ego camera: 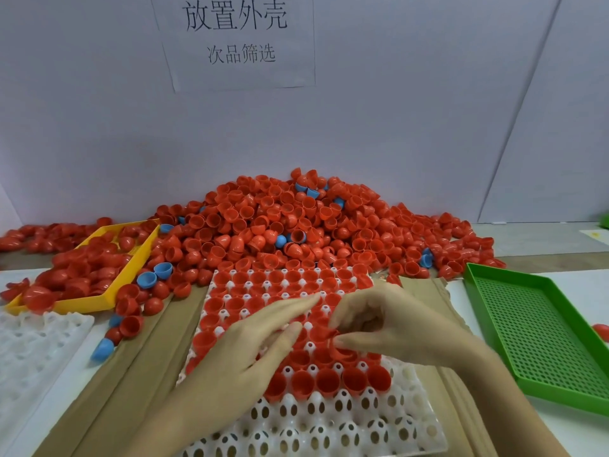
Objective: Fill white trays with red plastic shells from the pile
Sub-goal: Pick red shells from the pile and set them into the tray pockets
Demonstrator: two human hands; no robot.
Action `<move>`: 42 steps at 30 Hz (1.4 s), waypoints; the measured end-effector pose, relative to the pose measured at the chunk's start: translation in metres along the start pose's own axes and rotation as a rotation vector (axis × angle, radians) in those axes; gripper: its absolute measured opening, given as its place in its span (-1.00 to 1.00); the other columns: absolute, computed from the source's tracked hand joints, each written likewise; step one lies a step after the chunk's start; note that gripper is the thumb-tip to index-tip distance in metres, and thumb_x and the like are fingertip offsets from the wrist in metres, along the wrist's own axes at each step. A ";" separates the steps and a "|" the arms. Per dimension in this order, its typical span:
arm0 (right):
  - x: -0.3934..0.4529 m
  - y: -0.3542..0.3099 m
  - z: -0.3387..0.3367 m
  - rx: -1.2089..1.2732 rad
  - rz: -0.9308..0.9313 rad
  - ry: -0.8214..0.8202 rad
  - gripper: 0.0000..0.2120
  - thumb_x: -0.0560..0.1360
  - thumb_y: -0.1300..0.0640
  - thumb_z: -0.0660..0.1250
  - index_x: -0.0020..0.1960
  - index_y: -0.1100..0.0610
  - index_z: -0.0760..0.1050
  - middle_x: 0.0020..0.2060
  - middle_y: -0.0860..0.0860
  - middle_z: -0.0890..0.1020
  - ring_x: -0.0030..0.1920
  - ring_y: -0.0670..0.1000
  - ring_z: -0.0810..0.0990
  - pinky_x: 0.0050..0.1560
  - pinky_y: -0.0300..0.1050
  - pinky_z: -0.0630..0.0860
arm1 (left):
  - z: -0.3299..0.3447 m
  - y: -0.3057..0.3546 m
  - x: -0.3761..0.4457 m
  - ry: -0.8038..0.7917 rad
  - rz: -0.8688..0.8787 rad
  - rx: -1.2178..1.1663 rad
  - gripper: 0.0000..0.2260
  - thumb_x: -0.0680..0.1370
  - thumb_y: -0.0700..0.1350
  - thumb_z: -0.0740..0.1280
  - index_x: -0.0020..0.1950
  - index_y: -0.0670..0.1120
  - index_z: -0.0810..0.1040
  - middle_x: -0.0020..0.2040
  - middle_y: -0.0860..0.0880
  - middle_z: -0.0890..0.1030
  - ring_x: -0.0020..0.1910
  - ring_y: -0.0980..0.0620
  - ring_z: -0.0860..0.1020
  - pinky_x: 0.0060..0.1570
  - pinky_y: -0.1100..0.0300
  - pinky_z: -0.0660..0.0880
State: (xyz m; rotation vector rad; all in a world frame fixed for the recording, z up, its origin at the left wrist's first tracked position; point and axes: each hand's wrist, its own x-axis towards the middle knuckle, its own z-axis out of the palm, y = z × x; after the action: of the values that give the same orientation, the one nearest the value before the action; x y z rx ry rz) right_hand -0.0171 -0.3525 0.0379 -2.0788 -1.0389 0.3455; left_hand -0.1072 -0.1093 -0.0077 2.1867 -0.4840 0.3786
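A big pile of red plastic shells (280, 222), with a few blue ones mixed in, lies against the back wall. In front of it sits a white tray (329, 423) whose far rows hold red shells (329, 379); its near rows are bare. My left hand (250, 344) lies flat on the filled shells with its fingers stretched out. My right hand (385, 324) hovers over the tray's middle, its thumb and fingertips pinching a red shell (333, 334).
A yellow tray (108, 291) with red shells stands at the left, with loose blue shells (155, 275) beside it. Another white tray (39, 351) lies at the near left. A green perforated tray (534, 328) is at the right. Brown cardboard (145, 357) lies under the middle tray.
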 end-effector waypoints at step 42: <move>-0.030 0.017 -0.037 -0.306 0.385 -0.318 -0.88 0.49 -0.09 0.53 -0.05 -0.11 0.63 -0.39 -0.11 0.57 -0.39 -0.17 0.41 -0.33 -0.27 0.34 | -0.059 -0.059 0.000 0.209 -0.579 0.488 -0.72 0.68 0.09 0.22 0.31 0.00 0.47 -0.24 0.06 0.62 -0.26 0.11 0.59 -0.25 0.17 0.54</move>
State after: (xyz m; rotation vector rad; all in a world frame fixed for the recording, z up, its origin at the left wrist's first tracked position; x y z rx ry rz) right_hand -0.0064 -0.4009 0.0478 -2.5646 -0.9062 0.7708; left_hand -0.0853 -0.0291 -0.0123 2.5827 0.4005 0.4249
